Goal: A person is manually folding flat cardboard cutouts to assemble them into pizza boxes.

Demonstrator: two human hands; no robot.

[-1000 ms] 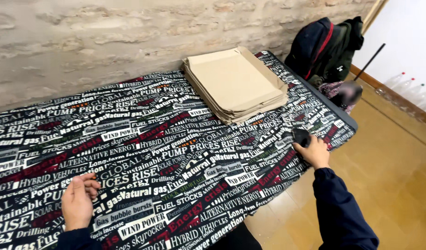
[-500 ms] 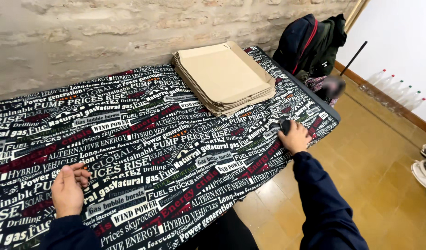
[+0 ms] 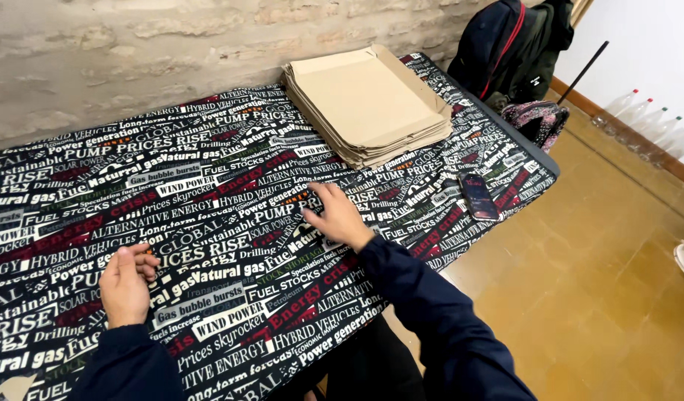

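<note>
hands (image 3: 124, 286) (image 3: 338, 217) flat mid-tablecloth (image 3: 230, 223) | phone (image 3: 478, 196) near edge | cardboard stack (image 3: 368, 104) at wall

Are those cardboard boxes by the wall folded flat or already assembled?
Folded flat. The cardboard boxes lie as thin sheets in one low stack on the printed tablecloth, flaps level and none standing up as walls.

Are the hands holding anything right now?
No, nothing is held. The left hand rests curled on the printed tablecloth, the right hand lies flat on it, and the phone lies apart, untouched.
</note>
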